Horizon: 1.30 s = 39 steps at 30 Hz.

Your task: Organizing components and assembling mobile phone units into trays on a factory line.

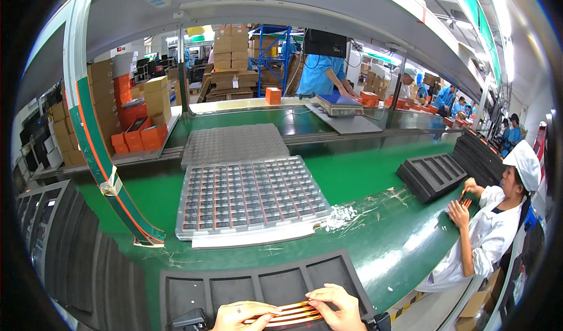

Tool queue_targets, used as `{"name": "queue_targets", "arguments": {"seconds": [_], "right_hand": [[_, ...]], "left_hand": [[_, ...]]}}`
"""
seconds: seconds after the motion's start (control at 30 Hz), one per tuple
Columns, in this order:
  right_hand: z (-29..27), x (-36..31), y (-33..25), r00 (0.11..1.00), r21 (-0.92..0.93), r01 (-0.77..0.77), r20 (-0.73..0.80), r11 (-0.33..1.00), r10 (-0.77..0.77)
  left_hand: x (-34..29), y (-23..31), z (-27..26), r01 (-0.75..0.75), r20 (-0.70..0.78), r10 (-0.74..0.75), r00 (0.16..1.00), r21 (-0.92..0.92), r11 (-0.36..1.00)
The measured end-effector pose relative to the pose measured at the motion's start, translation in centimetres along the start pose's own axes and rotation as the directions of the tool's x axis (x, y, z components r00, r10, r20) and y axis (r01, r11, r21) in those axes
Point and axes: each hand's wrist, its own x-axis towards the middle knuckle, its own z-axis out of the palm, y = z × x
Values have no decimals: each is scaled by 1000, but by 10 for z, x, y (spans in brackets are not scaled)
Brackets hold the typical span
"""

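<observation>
Several thin orange-and-black strips [292,313] lie side by side between my two hands. My left hand [243,316] pinches them at their left ends, thumb and fingers pressed together. At the right ends, my right hand [339,307] grips them between thumb and fingers. Both hands hover over the near side of a black foam tray [256,285] with several rectangular compartments. Beyond it is a clear plastic tray [186,214], filled with rows of small dark parts edged in orange. A grey dimpled sheet [234,143] lies behind that tray.
Stacked black foam trays [97,266] rise at left, beside a green-taped post [97,140]. At right, a co-worker in white [498,237] handles similar strips near another foam tray [431,175]. Orange boxes [153,137] and a tablet-like blue panel [339,100] are across the green bench [375,231].
</observation>
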Motion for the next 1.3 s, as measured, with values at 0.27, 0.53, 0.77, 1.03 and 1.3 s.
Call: {"name": "queue_targets", "arguments": {"seconds": [0.27, 0.53, 0.77, 1.03, 1.3], "right_hand": [[-17, -10, 3, 960, -347, 275, 149, 896, -237], [-19, -20, 2, 959, -335, 252, 211, 908, -188], [-17, -27, -3, 963, -356, 168, 257, 919, -76], [-12, -32, -1, 979, -282, 145, 182, 948, -96], [-10, -24, 4, 966, -374, 173, 247, 911, -82]], "left_hand": [[-1, 6, 0, 32, 19, -32, 999, -10, 999], [-1, 5, 1, 23, 4, -23, 1000, 19, 1000], [2, 4, 1, 20, -1, -20, 1000, 13, 1000], [0, 5, 2, 44, 3, -44, 999, 22, 999], [-1, 5, 1, 31, -28, -30, 999, 30, 999]]}}
